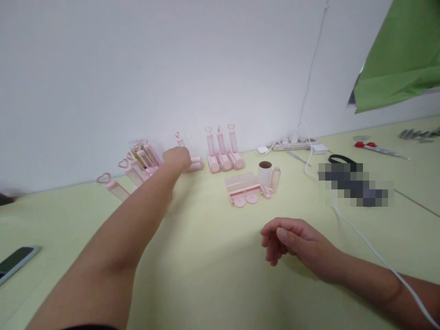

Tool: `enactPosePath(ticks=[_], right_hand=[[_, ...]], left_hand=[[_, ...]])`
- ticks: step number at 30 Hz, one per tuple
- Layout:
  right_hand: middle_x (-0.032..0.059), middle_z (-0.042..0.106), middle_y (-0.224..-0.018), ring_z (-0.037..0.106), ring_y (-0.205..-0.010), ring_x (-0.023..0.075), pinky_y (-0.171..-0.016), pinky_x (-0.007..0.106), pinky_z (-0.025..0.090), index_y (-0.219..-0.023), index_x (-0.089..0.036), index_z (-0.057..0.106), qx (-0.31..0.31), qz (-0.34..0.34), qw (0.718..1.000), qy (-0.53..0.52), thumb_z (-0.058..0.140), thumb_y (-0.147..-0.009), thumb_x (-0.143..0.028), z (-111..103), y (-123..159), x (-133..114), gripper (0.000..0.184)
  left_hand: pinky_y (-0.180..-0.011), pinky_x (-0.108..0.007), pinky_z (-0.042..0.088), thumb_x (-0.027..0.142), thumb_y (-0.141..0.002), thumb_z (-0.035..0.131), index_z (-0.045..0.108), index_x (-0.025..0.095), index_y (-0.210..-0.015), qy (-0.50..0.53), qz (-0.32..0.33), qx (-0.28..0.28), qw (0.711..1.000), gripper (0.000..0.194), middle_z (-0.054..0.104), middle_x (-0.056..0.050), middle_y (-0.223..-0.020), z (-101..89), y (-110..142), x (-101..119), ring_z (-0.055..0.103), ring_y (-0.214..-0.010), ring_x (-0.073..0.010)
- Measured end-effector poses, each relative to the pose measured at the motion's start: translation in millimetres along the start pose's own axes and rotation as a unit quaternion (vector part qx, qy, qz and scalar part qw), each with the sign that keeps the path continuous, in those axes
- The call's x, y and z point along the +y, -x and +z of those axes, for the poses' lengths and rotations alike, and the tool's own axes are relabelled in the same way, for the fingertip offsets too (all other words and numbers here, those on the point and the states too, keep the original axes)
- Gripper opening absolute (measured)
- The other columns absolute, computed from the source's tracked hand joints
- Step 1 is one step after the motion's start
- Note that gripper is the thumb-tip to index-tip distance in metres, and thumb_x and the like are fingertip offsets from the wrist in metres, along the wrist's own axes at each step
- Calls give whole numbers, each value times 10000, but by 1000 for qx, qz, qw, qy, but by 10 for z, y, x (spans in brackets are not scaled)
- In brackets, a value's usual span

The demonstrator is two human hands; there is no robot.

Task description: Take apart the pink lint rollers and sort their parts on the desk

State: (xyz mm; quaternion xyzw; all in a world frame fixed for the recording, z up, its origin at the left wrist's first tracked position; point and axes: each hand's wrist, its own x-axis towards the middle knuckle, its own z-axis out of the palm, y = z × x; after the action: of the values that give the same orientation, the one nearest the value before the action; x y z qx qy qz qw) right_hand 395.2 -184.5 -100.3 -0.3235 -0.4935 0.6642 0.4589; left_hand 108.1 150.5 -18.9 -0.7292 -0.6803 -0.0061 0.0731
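My left hand is stretched far forward to the wall, closed around a pink lint roller with a heart-shaped handle tip; its fingers are hidden behind the knuckles. To its left lies a pile of several more pink rollers. Three pink rollers stand upright to its right. My right hand rests on the pale yellow table, fingers loosely curled, nothing in it. Ahead of it lie pink roller parts, a paper roll with a brown core and a small pink piece.
A phone lies at the left edge. A white cable runs across the right side from a power strip by the wall. Red-handled scissors and a black item lie at right. Green cloth hangs above.
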Motion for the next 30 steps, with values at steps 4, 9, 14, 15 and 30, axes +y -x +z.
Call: enactPosePath(ticks=[4, 9, 14, 15, 30], right_hand=[[69, 668, -909, 680, -707, 159, -648, 311, 541, -1003, -162, 662, 5, 9, 1000, 6, 588, -914, -444, 2, -15, 3, 304], [68, 666, -908, 673, -707, 154, -651, 312, 541, -998, -159, 661, 8, -4, 1000, 22, 608, -904, -428, -4, -26, -23, 291], [64, 666, -893, 670, -699, 152, -642, 305, 540, -985, -156, 665, 11, -12, 999, 37, 618, -899, -420, -9, -18, -49, 282], [62, 665, -892, 670, -701, 151, -643, 304, 539, -988, -157, 665, 12, -14, 999, 37, 622, -896, -418, -10, -15, -52, 279], [40, 673, -843, 659, -691, 145, -635, 296, 535, -963, -168, 664, 25, -17, 998, 49, 675, -854, -397, -22, -15, -47, 254]], left_hand=[[-920, -400, 451, 566, -795, 558, 650, 120, -1115, 25, 38, 46, 998, 557, 654, -202, -1158, -152, 9, 437, 586, -1093, -327], [-862, -346, 457, 534, -855, 505, 585, 87, -1186, 187, 40, 83, 978, 562, 674, -191, -1113, -144, -103, 758, 621, -1015, -255], [-828, -356, 456, 516, -805, 597, 472, 70, -1283, 251, -24, 123, 960, 666, 634, -214, -1166, -149, -75, 865, 611, -1039, -291], [-834, -368, 454, 502, -813, 589, 434, 71, -1313, 248, -32, 160, 955, 678, 622, -218, -1178, -170, -23, 899, 603, -1052, -303], [-735, -309, 452, 415, -868, 546, 681, 181, -1017, 184, 442, 103, 872, 308, 703, -76, -918, -409, 1263, 1904, 624, -806, -194]])
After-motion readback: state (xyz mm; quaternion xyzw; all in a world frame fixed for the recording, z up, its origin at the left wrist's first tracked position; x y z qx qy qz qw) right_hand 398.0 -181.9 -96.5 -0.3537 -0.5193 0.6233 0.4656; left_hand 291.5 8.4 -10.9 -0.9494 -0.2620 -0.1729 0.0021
